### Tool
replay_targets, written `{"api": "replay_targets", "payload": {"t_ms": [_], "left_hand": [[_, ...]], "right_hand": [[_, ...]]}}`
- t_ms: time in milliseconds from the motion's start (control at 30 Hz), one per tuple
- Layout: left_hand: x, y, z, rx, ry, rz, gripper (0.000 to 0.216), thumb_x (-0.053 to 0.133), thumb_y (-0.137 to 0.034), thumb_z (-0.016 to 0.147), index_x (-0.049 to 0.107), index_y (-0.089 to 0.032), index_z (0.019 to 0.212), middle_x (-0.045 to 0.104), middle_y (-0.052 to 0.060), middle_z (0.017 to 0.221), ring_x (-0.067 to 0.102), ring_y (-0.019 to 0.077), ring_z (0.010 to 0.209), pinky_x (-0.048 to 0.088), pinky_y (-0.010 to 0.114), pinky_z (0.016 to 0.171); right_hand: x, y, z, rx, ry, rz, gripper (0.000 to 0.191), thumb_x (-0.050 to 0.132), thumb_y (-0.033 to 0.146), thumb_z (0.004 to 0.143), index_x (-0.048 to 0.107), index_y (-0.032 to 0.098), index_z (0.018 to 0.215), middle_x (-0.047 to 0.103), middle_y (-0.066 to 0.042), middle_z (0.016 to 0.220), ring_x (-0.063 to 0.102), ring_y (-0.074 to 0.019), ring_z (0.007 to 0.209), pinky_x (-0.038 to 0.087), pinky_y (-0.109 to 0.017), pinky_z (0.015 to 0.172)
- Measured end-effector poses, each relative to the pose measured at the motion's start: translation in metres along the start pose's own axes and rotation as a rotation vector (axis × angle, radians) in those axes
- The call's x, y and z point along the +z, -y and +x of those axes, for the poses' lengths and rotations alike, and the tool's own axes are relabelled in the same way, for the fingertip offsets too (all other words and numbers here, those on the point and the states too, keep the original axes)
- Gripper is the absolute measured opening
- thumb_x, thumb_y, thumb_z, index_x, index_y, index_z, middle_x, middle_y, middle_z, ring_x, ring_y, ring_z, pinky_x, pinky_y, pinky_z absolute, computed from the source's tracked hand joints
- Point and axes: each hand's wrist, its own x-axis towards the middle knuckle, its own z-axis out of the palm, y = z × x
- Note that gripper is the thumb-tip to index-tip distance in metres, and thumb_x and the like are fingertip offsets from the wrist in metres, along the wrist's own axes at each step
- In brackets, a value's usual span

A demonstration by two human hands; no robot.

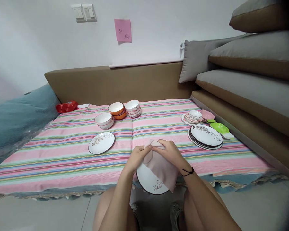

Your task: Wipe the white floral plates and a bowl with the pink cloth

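Over the near edge of the striped cloth, both my hands hold a white plate [148, 183] with a dark rim and a small dark pattern. A pale pink cloth [162, 170] is draped over the plate's upper right part. My left hand [136, 157] is closed on the plate's upper left edge and pinches a corner of the cloth. My right hand [170, 153] is closed on the pink cloth and presses it on the plate. A black band sits on my right wrist.
A single patterned plate [101, 143] lies at mid left of the striped cloth [62, 154]. Stacked bowls [118, 110] stand at the back. A plate stack [205, 136], small dishes [194, 117] and a green dish [221, 128] are at right. Sofa cushions [250, 83] rise on the right.
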Motion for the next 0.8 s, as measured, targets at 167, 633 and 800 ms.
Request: {"api": "replay_targets", "payload": {"t_ms": [167, 633, 800], "left_hand": [[-0.005, -0.001, 0.002, -0.025, -0.128, -0.106, 0.043, 0.059, -0.056, 0.075, 0.062, -0.014, 0.065, 0.061, 0.003, 0.062, 0.05, 0.0146, 0.055, 0.036, 0.024, 0.053], [-0.009, 0.001, 0.011, -0.036, -0.464, -0.224, 0.028, 0.053, -0.043, 0.074, 0.059, -0.016, 0.066, 0.056, -0.001, 0.058, 0.048, 0.0125, 0.051, 0.034, 0.023, 0.047], [-0.005, 0.0, 0.007, -0.079, -0.282, -0.279, 0.053, 0.054, -0.063, 0.074, 0.067, -0.012, 0.078, 0.066, 0.007, 0.067, 0.057, 0.0176, 0.055, 0.04, 0.025, 0.05]], "right_hand": [[-0.008, 0.003, 0.002, -0.002, 0.0, 0.224, 0.027, 0.057, 0.045, 0.079, 0.061, 0.018, 0.077, 0.065, -0.001, 0.083, 0.055, -0.0174, 0.079, 0.039, -0.025, 0.067], [-0.009, -0.001, 0.003, 0.14, -0.072, 0.402, 0.029, 0.056, 0.045, 0.08, 0.063, 0.017, 0.088, 0.066, -0.005, 0.089, 0.056, -0.0197, 0.08, 0.043, -0.028, 0.067], [-0.005, -0.005, 0.0, 0.168, -0.131, 0.314, 0.03, 0.055, 0.047, 0.079, 0.059, 0.017, 0.078, 0.064, -0.005, 0.081, 0.054, -0.0193, 0.074, 0.041, -0.027, 0.063]]}}
